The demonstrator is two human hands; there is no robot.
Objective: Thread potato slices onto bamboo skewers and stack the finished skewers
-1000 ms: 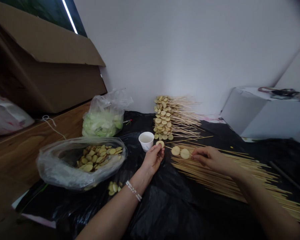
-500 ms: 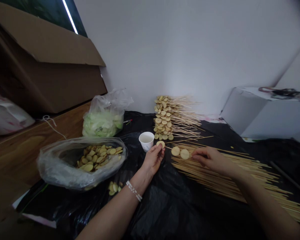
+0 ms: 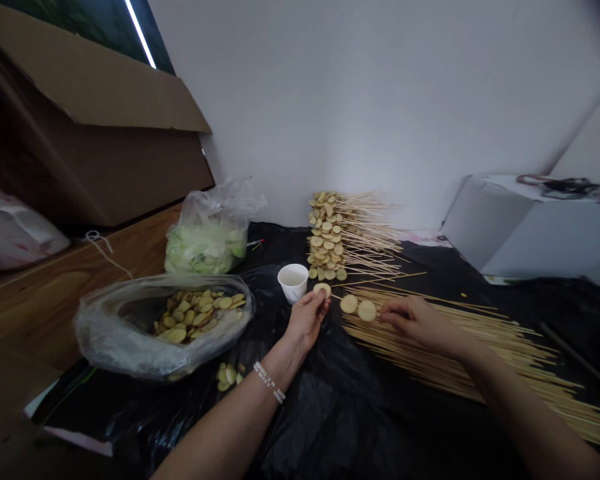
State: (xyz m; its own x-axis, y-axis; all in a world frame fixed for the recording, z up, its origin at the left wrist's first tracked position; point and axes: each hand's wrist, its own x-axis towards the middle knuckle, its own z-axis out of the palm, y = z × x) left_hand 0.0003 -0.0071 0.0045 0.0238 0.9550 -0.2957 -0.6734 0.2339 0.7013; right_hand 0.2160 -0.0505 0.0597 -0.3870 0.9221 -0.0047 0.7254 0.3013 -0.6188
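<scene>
My left hand (image 3: 307, 320) pinches a pale potato slice (image 3: 322, 289) at the end of a thin wooden skewer (image 3: 336, 298). Two more slices (image 3: 349, 304) sit on that skewer, close to my right hand (image 3: 410, 319), whose fingertips grip the skewer. Beneath my right hand lies a spread of loose bamboo skewers (image 3: 445, 353). Left of my left hand, a clear plastic bag (image 3: 115, 340) holds a heap of potato slices (image 3: 195, 317). Behind my hands stands a stack of skewered slices (image 3: 325, 233).
A white paper cup (image 3: 293, 282) stands just beyond my left hand. A plastic bag of shredded green vegetable (image 3: 205, 247) sits behind the slice bag. Black plastic sheeting (image 3: 330, 413) covers the work surface, with a wooden table (image 3: 40, 300) to the left and a white box (image 3: 535, 230) to the right.
My right hand has moved slightly left, sliding the two skewered slices toward my left hand.
</scene>
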